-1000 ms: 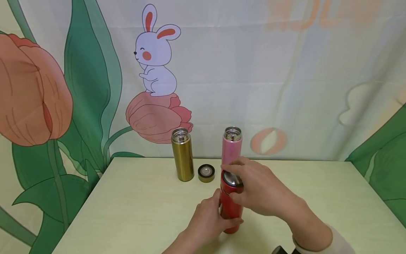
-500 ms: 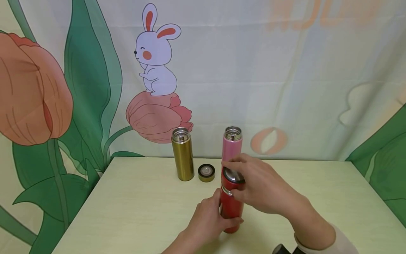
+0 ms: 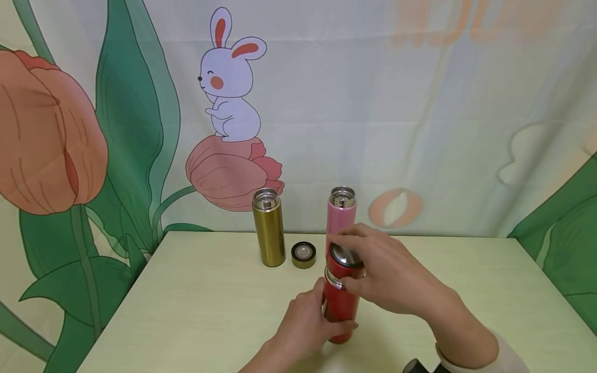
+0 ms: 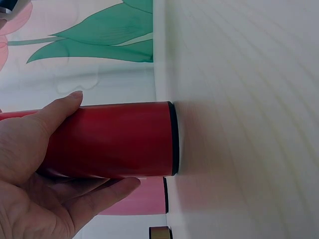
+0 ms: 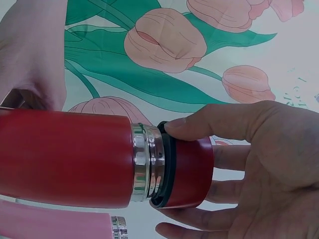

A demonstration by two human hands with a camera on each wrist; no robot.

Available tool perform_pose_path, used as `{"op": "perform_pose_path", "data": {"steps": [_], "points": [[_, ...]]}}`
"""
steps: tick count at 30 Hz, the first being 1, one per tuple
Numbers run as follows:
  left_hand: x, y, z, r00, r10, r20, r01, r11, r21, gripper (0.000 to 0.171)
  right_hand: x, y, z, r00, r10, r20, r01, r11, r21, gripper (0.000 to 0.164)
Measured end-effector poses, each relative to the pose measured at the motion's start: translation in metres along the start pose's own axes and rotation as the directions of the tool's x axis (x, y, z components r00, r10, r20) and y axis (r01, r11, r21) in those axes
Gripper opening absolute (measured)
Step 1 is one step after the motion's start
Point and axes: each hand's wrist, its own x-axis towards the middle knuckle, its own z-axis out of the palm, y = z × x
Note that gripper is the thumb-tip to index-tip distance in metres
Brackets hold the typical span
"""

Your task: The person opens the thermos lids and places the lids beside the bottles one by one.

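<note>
A red thermos bottle [image 3: 341,308] stands upright on the table, and my left hand [image 3: 305,321] grips its body. In the left wrist view the thumb and fingers wrap round the bottle [image 4: 119,139], whose black base meets the tabletop. My right hand [image 3: 389,272] holds the red lid [image 3: 347,256], which has a silver top, between thumb and fingers. The right wrist view shows the lid [image 5: 192,172] tilted at the mouth, with the bottle's steel neck [image 5: 144,162] bared. Whether lid and neck still touch I cannot tell.
Behind the red bottle stands a lidless pink bottle [image 3: 340,220]. To its left is a lidless gold bottle [image 3: 269,233], with a gold lid [image 3: 303,255] lying underside up beside it. A printed curtain [image 3: 317,103] hangs along the far edge of the table [image 3: 196,300].
My right hand has raised the red lid and shifted it slightly right, baring the steel neck. The left hand keeps its grip on the bottle in the same place.
</note>
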Motion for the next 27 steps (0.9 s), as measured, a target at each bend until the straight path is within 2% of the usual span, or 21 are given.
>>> {"op": "perform_pose_path", "data": {"steps": [27], "points": [[-0.0006,0.0013,-0.0008,1.0,-0.005,0.0,0.005,1.0,0.009,0.073,-0.0051,0.0055,-0.0069,1.0,-0.013,-0.022,0.014,0.999,0.045,0.056]]}}
